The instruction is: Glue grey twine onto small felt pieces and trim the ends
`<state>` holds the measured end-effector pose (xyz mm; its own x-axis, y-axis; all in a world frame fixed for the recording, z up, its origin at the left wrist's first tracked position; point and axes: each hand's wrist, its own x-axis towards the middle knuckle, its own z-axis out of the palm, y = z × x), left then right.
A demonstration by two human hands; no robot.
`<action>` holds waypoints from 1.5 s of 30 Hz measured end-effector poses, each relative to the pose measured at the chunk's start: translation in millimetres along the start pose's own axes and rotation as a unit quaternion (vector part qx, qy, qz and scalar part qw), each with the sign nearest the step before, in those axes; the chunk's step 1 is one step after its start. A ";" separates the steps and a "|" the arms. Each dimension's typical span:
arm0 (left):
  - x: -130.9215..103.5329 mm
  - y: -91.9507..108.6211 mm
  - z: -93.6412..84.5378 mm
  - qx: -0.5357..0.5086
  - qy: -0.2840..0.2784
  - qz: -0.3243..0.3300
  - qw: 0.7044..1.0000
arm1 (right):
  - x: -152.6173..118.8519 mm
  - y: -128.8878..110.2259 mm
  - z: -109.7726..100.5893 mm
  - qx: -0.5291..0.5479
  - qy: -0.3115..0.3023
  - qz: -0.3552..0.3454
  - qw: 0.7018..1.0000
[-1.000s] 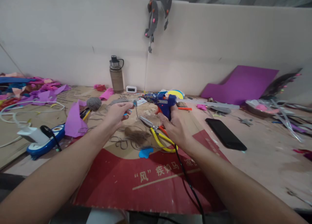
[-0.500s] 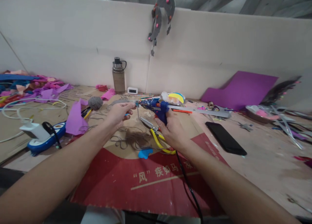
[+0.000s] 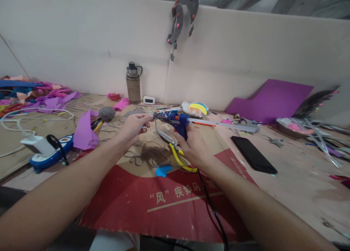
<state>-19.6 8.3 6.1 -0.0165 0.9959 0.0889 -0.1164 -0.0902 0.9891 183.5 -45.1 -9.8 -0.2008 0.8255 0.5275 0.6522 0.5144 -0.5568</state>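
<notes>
My right hand [image 3: 194, 143] is wrapped round the handle of a blue hot glue gun [image 3: 179, 123]. A clear glue stick [image 3: 201, 121] sticks out of its back. The gun's nozzle points left, right at the fingertips of my left hand [image 3: 139, 126]. That hand is closed in a pinch on something small that I cannot make out; a thin grey strand hangs just below the nozzle. Under the hands lie loose grey yarn [image 3: 147, 154], yellow-handled scissors [image 3: 175, 156] and a blue felt scrap [image 3: 163, 171], on a red and tan cardboard sheet [image 3: 123, 203].
A grey yarn ball [image 3: 107, 114], purple felt [image 3: 86, 130] and a blue power strip [image 3: 51, 154] lie left. Behind stand a bottle [image 3: 133, 85] and a small clock [image 3: 149, 100]. A black phone [image 3: 253, 155] lies right. The gun's black cord [image 3: 212, 203] runs over the front edge.
The view has shifted slightly. Both hands keep their grips, and the nozzle stays at the left fingertips. Nothing else has visibly moved.
</notes>
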 end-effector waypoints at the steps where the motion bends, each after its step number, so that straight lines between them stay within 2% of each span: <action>1: 0.3 -0.3 -0.2 0.001 0.000 0.000 1.000 | 0.1 0.0 -0.3 -0.001 0.003 -0.001 1.000; 19: 1.2 -1.3 -1.4 0.010 -0.007 0.000 1.000 | -0.5 2.0 -0.4 -0.002 0.018 -0.015 1.000; 45: -3.6 3.9 2.8 -0.003 0.005 -0.004 1.000 | -0.8 -3.1 -1.0 -0.007 0.009 0.012 1.000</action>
<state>-17.2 4.4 9.9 -0.0254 0.9965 0.0800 -0.1219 -0.0825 0.9891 182.4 -47.6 -7.9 -0.1723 0.8329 0.5259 0.6663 0.4917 -0.5606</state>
